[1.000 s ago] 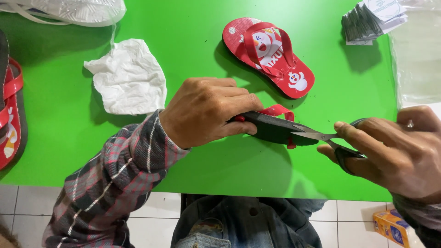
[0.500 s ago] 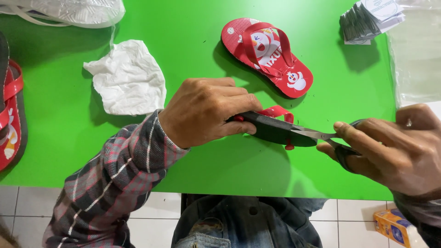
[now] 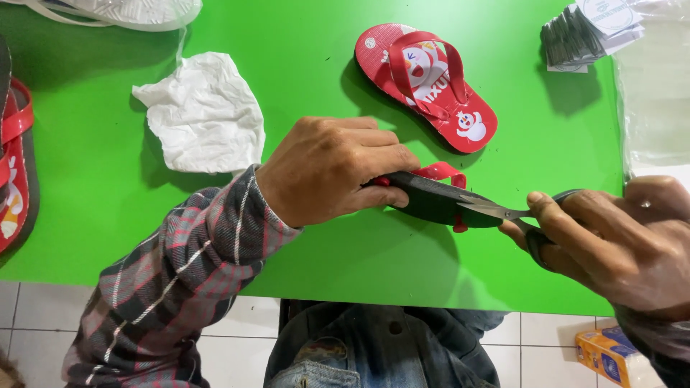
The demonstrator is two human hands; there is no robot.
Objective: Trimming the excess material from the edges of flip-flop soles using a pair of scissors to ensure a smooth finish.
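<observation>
The left hand, at the centre of the frame, is clamped over a small flip-flop held sole-up, its red strap poking out behind. The right hand, at the right edge, is closed around the handles of a pair of scissors, whose blades touch the dark sole near its right end.

To do this cut well, I judge the left hand should keep the flip-flop steady and its fingers back from the blades, while the scissors take short, shallow snips along the edge rather than biting into the sole or the strap.

Compared with the earlier frames, little differs: both hands and the scissors sit in almost the same place, and the second flip-flop at upper centre on the green table appears only slightly shifted in the frame.
</observation>
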